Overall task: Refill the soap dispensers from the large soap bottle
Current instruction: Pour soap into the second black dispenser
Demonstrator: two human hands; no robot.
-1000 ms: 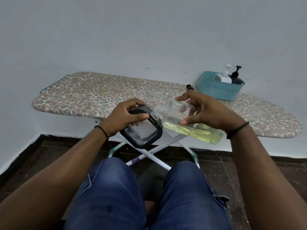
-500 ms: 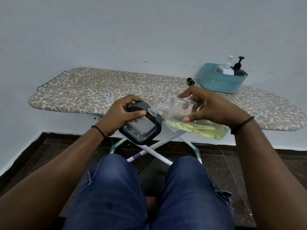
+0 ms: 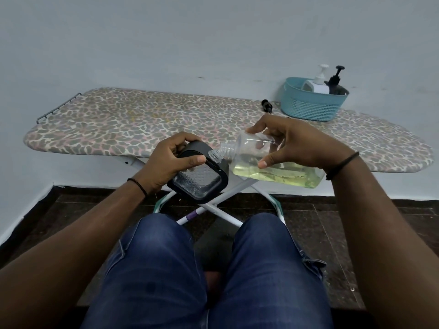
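Note:
My left hand point(image 3: 169, 160) grips a square black-framed soap dispenser point(image 3: 198, 180) with a clear textured face, tilted in front of the ironing board's near edge. My right hand point(image 3: 292, 143) holds the large clear soap bottle point(image 3: 273, 167) lying nearly on its side, yellow-green soap pooled along its lower side. The bottle's open threaded neck point(image 3: 217, 154) touches the dispenser's top right corner. No soap is visibly flowing out of the neck.
An ironing board point(image 3: 118, 124) with a leopard-print cover stands against the wall. A teal basket point(image 3: 308, 105) at its back right holds a white pump bottle point(image 3: 318, 84) and a black pump bottle point(image 3: 336, 81). A small black cap point(image 3: 267, 106) lies left of the basket. My knees are below.
Both hands have lifted slightly toward the board, and the bottle's neck has come against the dispenser's top corner. The camera has tilted, showing the board lower in view.

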